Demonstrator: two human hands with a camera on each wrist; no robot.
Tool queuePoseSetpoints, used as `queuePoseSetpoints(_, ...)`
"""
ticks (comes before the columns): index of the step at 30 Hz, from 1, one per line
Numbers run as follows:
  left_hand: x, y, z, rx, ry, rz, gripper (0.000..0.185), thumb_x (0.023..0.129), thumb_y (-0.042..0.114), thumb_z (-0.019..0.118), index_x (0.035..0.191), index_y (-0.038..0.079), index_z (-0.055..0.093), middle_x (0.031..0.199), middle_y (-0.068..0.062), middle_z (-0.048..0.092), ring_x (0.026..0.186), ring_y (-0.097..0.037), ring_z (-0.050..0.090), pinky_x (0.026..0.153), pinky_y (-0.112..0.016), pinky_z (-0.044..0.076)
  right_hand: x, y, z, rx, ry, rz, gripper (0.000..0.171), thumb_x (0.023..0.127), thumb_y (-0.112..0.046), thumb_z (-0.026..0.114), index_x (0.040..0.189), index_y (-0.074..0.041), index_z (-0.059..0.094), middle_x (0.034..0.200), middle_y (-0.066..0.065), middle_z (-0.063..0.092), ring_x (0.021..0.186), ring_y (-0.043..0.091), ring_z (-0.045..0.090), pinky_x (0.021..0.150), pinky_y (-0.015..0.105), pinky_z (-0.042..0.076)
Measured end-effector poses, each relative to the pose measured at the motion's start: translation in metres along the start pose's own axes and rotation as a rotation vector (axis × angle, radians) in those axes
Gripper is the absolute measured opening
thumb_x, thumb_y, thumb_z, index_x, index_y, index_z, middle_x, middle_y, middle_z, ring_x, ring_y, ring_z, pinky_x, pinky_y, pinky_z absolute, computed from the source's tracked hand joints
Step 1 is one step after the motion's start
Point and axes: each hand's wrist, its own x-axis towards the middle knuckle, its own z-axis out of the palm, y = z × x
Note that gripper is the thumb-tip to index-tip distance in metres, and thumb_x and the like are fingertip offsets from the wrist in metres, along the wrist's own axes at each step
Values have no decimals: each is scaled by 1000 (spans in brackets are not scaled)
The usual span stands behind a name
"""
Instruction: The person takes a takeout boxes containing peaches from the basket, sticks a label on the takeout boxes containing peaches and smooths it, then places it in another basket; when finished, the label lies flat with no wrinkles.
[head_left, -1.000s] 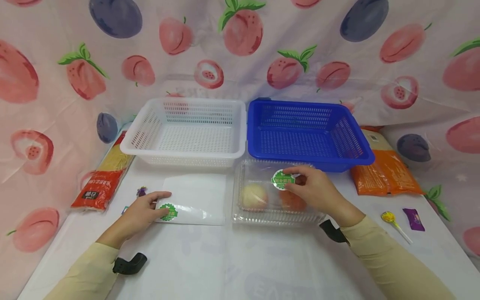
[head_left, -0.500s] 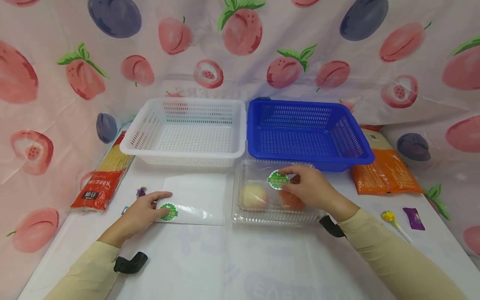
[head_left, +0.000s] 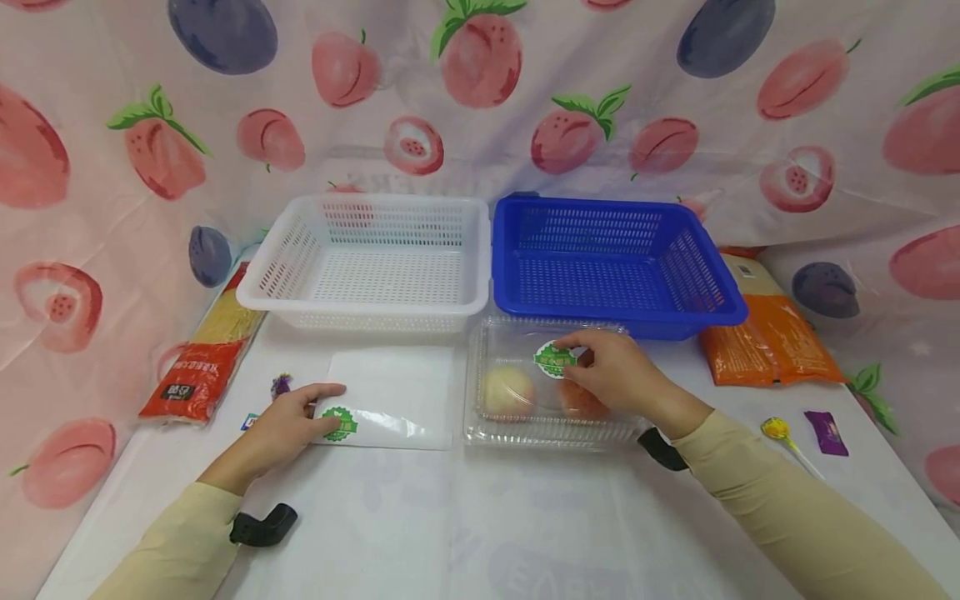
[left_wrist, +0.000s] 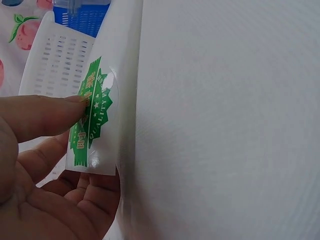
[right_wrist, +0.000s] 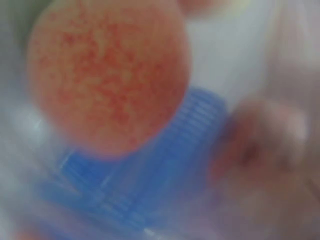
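Note:
In the head view my left hand (head_left: 272,435) pinches the left end of a white sticker sheet (head_left: 397,375). The left wrist view shows its thumb on a green sticker (left_wrist: 102,110) and its fingers beneath the sheet. My right hand (head_left: 618,371) holds a round green-and-white sticker (head_left: 553,361) by its right edge, over the lid of a clear plastic box (head_left: 525,437). I cannot tell whether the sticker touches the lid. Inside the box sit a pale round fruit (head_left: 508,393) and a reddish one (head_left: 583,404). The right wrist view is blurred, with a speckled fruit (right_wrist: 110,75) filling much of it.
Behind stand a white basket (head_left: 480,300) and a blue basket (head_left: 622,321), side by side. A red-and-yellow packet (head_left: 195,379) lies left, an orange bag (head_left: 772,342) right. Near the right edge are a lollipop (head_left: 777,429) and a purple sweet (head_left: 827,433); another sweet (head_left: 281,386) lies left.
My right hand has shifted slightly left over the box with the round sticker, which now lies flatter to the lid's view. The left hand and sheet have stayed in place.

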Motion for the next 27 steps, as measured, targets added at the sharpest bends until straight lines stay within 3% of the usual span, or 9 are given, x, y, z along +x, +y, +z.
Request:
queuePoseSetpoints(15, 2, -5, 3, -7, -11, -12, 59, 95, 28, 69, 146, 6, 49, 145, -29, 44, 118, -40, 47, 98, -60, 44, 0, 0, 2, -55, 30, -59, 32, 88, -6, 69, 120, -1, 70, 89, 4, 64, 78, 18, 56, 73, 36, 44)
queuePoseSetpoints(23, 3, -5, 3, 11, -1, -21, 60, 94, 30, 69, 147, 8, 49, 144, -29, 45, 116, -39, 48, 96, -59, 45, -1, -1, 3, -82, 55, -67, 40, 87, -6, 72, 126, 1, 64, 125, 20, 60, 109, 36, 60, 99, 59, 38)
queuePoseSetpoints(27, 3, -5, 3, 16, -1, -20, 61, 94, 31, 70, 147, 8, 49, 142, -29, 46, 113, -38, 48, 93, -56, 46, -2, -3, 3, -88, 74, -65, 41, 86, -5, 73, 125, 2, 65, 119, 18, 60, 106, 35, 58, 93, 55, 42)
